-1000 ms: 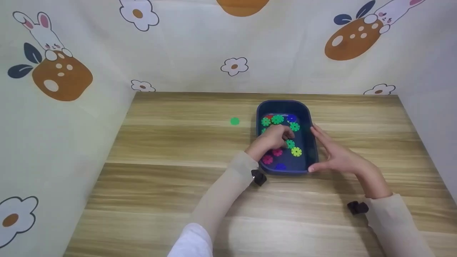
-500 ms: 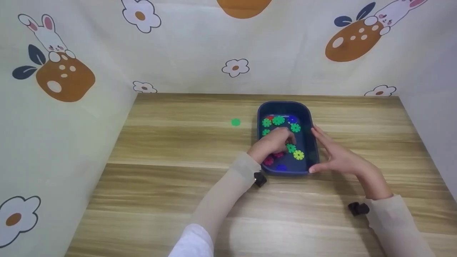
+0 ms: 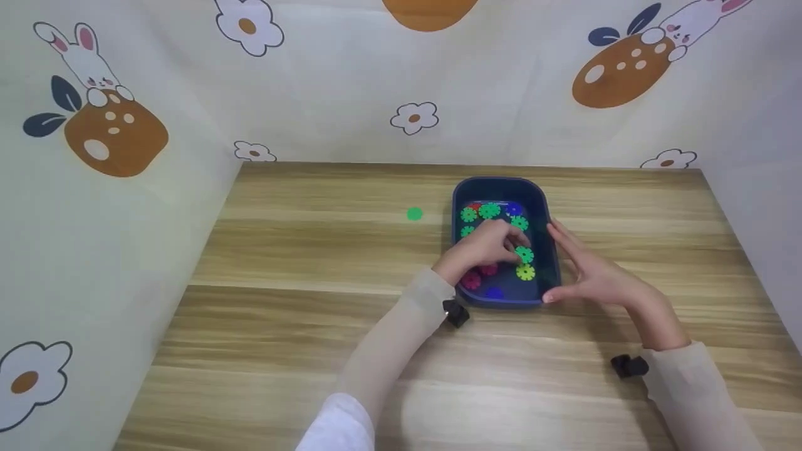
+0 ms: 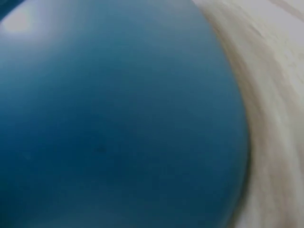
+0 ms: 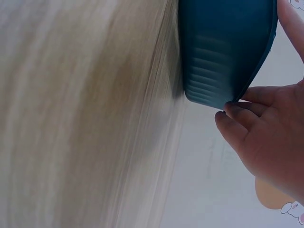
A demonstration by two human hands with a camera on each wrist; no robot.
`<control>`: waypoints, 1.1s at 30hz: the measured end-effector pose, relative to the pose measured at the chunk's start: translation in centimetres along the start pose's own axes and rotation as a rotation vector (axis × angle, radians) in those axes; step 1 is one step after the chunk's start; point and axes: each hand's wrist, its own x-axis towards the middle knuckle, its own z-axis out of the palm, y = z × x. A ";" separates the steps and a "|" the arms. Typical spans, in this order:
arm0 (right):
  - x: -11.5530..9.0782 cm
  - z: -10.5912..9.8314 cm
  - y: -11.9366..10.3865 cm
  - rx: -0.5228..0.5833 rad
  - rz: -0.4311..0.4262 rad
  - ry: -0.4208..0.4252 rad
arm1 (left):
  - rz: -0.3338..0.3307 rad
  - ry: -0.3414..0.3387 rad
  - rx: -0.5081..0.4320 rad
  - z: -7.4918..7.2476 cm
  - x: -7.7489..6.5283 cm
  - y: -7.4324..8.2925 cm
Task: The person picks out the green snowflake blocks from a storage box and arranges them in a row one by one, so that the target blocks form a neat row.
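Observation:
Inside the dark blue plastic bin point(image 3: 554, 275), my left hand point(image 3: 485, 244) has curled fingers and pinches a green interlocking disc point(image 3: 524, 254) near its thumb tip. Just below that disc lies a yellow disc point(image 3: 525, 272). Green, red, blue and pink notched discs are scattered over the bin floor, some hidden by the left hand. My right hand point(image 3: 592, 272) rests against the bin's right side, thumb at the near corner and fingers stretched along the rim. In the right wrist view its fingertips touch the bin's rim. The left wrist view is filled by the bin's outer wall point(image 4: 123, 114).
A single green disc point(image 3: 414, 214) lies on the wooden table point(image 3: 301, 250) left of the bin. Patterned cloth walls point(image 3: 338, 81) with flowers and rabbits border the table at the back and sides.
My left hand has moved slightly right inside the bin, and the green disc at its fingertips has shifted right with it. My right hand stays at the bin's side.

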 end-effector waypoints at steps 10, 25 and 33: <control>0.3 -0.2 0.0 -0.010 -0.007 0.013 | 0.018 0.068 -0.206 -0.8 -0.1 0.0; 0.2 -0.1 -0.2 -0.002 0.007 0.000 | 0.114 0.203 -0.473 -1.3 -0.9 -0.2; 0.1 -0.1 -0.3 0.009 0.007 0.003 | 0.180 0.298 -0.531 -2.6 -1.6 -0.1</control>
